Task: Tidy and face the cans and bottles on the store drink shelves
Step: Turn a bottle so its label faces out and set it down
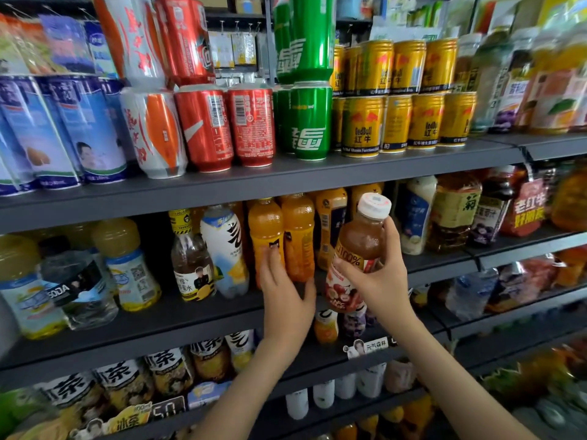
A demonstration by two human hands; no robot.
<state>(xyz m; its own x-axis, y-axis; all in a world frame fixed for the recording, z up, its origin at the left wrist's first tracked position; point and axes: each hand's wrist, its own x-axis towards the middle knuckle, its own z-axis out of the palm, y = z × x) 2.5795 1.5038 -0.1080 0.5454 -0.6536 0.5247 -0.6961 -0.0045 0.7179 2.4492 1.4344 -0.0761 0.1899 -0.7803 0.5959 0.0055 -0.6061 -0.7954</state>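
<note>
Clear soda bottle [79, 290], water inside, was stood at far left of middle shelf [190, 315]. Two bumpy plastic orange bottles [297, 236], full of orange drink, were stood side by side. Against them left hand [286, 296] was laid, fingers straight. Just right of it, round brown juice bottle [360, 249] with white cap was held tilted before shelf, right hand [381, 277] wrapped round it.

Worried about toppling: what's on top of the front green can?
A second green can stands on the front green can, covering its lid. That second can's top is out of frame.
</note>
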